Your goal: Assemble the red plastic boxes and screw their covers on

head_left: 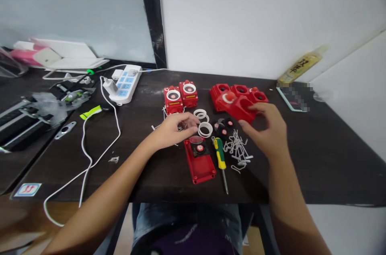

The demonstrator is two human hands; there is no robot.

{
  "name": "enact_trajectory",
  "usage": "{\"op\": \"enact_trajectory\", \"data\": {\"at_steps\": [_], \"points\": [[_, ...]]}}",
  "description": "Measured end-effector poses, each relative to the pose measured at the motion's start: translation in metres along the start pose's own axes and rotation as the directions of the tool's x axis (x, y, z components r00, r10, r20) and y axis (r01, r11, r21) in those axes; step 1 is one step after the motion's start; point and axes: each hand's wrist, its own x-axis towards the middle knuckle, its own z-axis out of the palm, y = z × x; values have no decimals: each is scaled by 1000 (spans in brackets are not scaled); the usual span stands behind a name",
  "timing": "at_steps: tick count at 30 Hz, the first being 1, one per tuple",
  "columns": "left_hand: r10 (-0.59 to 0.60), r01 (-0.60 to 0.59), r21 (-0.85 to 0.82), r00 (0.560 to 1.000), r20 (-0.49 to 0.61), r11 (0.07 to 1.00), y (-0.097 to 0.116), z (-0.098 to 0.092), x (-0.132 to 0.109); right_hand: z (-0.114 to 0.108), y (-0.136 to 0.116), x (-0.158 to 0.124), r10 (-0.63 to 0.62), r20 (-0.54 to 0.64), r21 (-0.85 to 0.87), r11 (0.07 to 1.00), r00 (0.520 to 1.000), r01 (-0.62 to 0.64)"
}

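Observation:
My right hand (268,128) grips a red alarm housing (243,109) by its right side, thumb below and fingers above. The housing overlaps a group of similar red housings (221,91) behind it. My left hand (173,129) is empty, its thumb and fingers apart beside several white rings (205,129). Just below that hand lies an open red base box (202,166) with a black round speaker part (200,148) at its upper end. A green and yellow screwdriver (220,154) points toward the table's front edge. More black round parts (224,128) sit near the rings.
Two assembled red alarms (173,100) stand behind my left hand. White wire pieces (239,148) lie beside the screwdriver. A power strip (126,84) and a looping white cable (87,154) occupy the left; a phone (292,98) and yellow bottle (301,66) are at right.

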Motion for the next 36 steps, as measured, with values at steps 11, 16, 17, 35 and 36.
{"op": "enact_trajectory", "data": {"at_steps": [11,16,17,35,36], "points": [[12,-103,259,943,331,960,4,12,-7,-6,11,-28,54,100,-128,991,994,-41],[-15,-83,265,938,348,961,4,13,-6,47,-7,25,-6,62,-138,990,998,14],[-19,-78,262,938,347,962,3,13,-5,59,-9,34,-8,92,-162,986,996,23],[-18,-79,267,939,342,960,7,7,-3,140,-10,66,161,259,-502,865,952,-10],[-20,-74,262,940,340,962,6,7,-3,140,-10,66,175,275,-508,862,945,-12]]}}
